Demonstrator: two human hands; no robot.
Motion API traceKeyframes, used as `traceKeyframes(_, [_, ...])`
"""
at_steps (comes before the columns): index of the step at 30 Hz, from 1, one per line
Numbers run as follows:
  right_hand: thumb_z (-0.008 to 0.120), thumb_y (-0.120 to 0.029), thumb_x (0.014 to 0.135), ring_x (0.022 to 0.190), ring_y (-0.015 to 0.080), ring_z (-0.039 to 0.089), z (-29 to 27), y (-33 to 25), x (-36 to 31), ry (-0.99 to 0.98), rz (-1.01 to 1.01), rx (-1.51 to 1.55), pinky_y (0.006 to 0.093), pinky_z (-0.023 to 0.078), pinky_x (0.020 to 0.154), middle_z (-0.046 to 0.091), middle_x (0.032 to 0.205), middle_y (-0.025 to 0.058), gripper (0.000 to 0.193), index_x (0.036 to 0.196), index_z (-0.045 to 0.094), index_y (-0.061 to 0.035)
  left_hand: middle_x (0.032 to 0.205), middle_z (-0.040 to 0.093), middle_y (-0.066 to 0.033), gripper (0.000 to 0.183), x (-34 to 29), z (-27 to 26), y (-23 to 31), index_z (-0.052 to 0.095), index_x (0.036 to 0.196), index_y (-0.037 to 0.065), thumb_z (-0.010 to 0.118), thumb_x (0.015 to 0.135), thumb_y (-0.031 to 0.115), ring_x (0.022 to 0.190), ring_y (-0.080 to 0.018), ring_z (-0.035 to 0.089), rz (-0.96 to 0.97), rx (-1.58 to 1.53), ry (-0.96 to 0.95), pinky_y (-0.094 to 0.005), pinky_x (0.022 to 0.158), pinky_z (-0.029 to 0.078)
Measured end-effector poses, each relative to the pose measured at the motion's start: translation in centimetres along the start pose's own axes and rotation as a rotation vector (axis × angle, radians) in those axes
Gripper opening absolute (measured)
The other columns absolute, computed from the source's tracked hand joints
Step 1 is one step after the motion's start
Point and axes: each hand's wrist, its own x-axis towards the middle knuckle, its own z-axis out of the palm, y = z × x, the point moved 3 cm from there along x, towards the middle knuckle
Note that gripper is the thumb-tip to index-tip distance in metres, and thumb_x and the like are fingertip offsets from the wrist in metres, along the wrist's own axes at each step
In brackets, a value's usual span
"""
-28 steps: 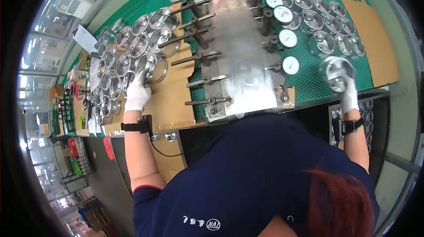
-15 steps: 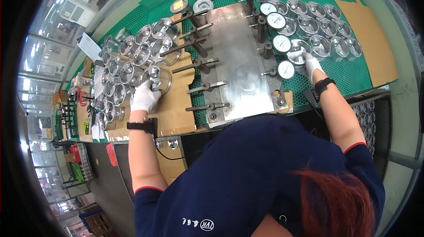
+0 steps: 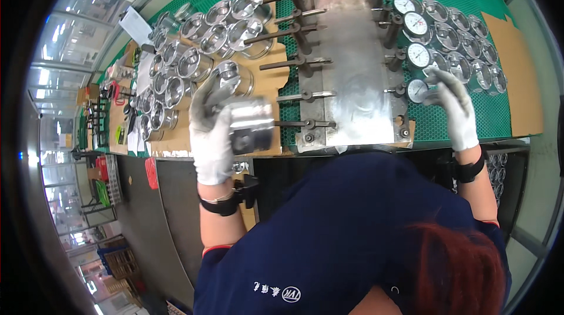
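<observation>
In a white glove, my left hand (image 3: 212,130) grips a shiny metal piston (image 3: 252,126), raised above the front edge of the cardboard and slightly blurred. Behind it, several pistons (image 3: 194,63) stand in rows on the cardboard. My right hand (image 3: 453,106), gloved too, hovers with its fingers apart and nothing in them. It is beside the nearest dial gauge (image 3: 418,91), in front of more pistons (image 3: 459,65) on the green mat. Between my hands lies a flat steel plate (image 3: 358,74), with clamp-like metal arms along its left side and gauges along its right.
Brown cardboard (image 3: 276,74) covers the left part of the bench, and another cardboard sheet (image 3: 517,80) lies at the far right. Dark rods (image 3: 288,66) jut leftward from the plate's fixture. A clipboard (image 3: 136,24) with paper is at the back left.
My left hand has lifted a piston off the cardboard and brought it nearer and to the right. My right hand has let go of a piston by the gauges and drawn back. The view has shifted.
</observation>
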Motion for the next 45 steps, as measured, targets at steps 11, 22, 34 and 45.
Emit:
traceKeyframes(11, [0.093, -0.03, 0.065, 0.12, 0.0403, 0.055, 11.0, -3.1, -1.4, -0.38, -0.442, -0.494, 0.044, 0.045, 0.106, 0.049, 0.135, 0.0237, 0.116, 0.156, 0.027, 0.0008, 0.143, 0.05, -0.0232, 0.071, -2.5, 10.7, -3.1, 0.031, 0.155, 0.0, 0.06, 0.09, 0.0, 0.133, -0.0289, 0.052, -0.108, 0.14, -0.642, -0.0383, 0.11, 0.043])
traceKeyframes(22, [0.082, -0.014, 0.075, 0.122, 0.0423, 0.058, 10.0, -2.8, -1.1, -0.286, -0.514, -0.685, 0.045, 0.05, 0.101, 0.055, 0.134, 0.026, 0.09, 0.151, 0.036, 0.003, 0.13, 0.057, -0.0247, 0.094, -1.3, 14.9, -6.8, 0.043, 0.141, 0.0, 0.093, 0.065, 0.024, 0.118, -0.0439, 0.058, 0.544, 0.73, -0.583, -0.0486, 0.096, 0.051])
traceKeyframes(34, [0.072, -0.013, 0.091, 0.088, 0.0126, 0.064, 8.0, 4.1, -3.3, -0.36, 0.495, -0.007, 0.0249, 0.053, 0.078, 0.066, 0.103, 0.0094, 0.087, 0.16, 0.021, 0.0039, 0.141, 0.047, -0.0295, 0.099, 0.7, 16.2, -8.0, 0.036, 0.151, 0.002, 0.09, 0.07, 0.02, 0.124, -0.0474, 0.053, 0.565, 0.612, -0.537, -0.0491, 0.103, 0.048])
traceKeyframes(45, [0.074, -0.016, 0.089, 0.087, 0.0117, 0.061, 8.1, 4.1, -3.1, -0.363, 0.476, -0.036, 0.0257, 0.051, 0.077, 0.067, 0.097, 0.0076, 0.091, 0.161, 0.02, 0.0019, 0.143, 0.045, -0.031, 0.1, 0.6, 16.3, -8.0, 0.035, 0.151, 0.003, 0.09, 0.07, 0.02, 0.128, -0.0476, 0.05, 0.548, 0.616, -0.525, -0.0479, 0.106, 0.047])
